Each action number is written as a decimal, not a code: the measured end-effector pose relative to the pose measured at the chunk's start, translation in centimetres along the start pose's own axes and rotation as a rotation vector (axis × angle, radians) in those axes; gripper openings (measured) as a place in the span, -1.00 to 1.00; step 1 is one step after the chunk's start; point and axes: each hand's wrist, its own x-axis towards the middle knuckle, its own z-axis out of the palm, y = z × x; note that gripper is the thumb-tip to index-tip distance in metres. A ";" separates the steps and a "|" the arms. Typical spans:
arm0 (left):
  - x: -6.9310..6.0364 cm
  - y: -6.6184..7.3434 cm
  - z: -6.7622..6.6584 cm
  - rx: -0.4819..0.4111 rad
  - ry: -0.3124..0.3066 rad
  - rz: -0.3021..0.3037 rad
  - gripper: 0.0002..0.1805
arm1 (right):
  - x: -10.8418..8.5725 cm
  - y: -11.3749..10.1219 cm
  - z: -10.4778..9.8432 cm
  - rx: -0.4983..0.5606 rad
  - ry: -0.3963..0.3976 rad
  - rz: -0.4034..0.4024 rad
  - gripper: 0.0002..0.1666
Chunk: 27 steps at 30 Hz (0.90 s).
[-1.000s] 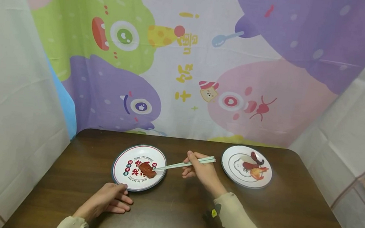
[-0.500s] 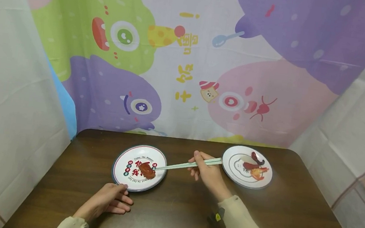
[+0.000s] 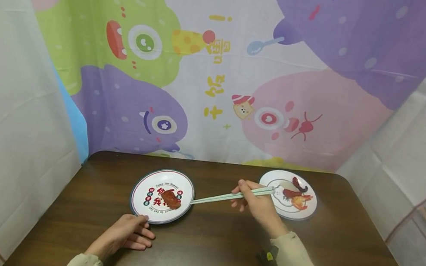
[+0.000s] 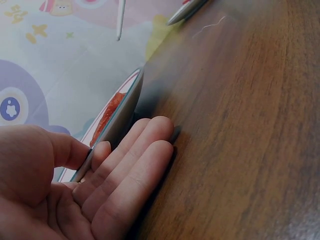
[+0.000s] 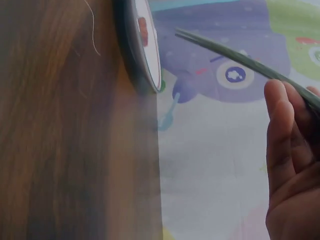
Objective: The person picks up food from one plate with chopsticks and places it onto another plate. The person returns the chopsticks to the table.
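Observation:
My left hand [image 3: 124, 233] pinches the near rim of the left plate [image 3: 141, 188], thumb on top and a finger beneath, the other fingers extended, as the left wrist view shows. On this plate lies a reddish-brown glazed piece of meat [image 3: 171, 199]. My right hand [image 3: 258, 203] grips a pair of pale green chopsticks [image 3: 214, 198]. Their tips, close together with nothing between them, are over the plate's right edge. The left wrist view shows a chopstick [image 4: 120, 22] tip raised above the plate. In the right wrist view, the chopsticks [image 5: 225, 52] point towards the plate [image 5: 150, 55].
A second white plate [image 3: 284, 175] stands at the back right, partly behind my right hand. It bears a shrimp [image 3: 301, 201], a reddish-brown piece [image 3: 291, 193] and a dark red curled piece [image 3: 300, 184]. A cartoon-printed curtain [image 3: 212, 141] hangs behind the brown wooden table [image 3: 200, 253].
My right hand has moved right with the chopsticks, and their tips have left the meat for the plate's right edge. The meat stays on the plate. My left hand has not moved.

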 end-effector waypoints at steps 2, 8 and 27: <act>0.0 0.0 0.0 0.003 0.001 0.000 -0.63 | -0.1 -0.2 -0.8 -0.010 -0.009 0.008 -0.54; -0.1 0.0 0.2 0.008 -0.002 0.018 -0.64 | -0.5 -1.0 -4.1 -0.055 0.015 0.013 -0.60; -0.2 -0.1 0.0 0.001 -0.008 0.017 -0.65 | -3.7 -1.0 -10.7 -0.070 0.107 0.092 -0.56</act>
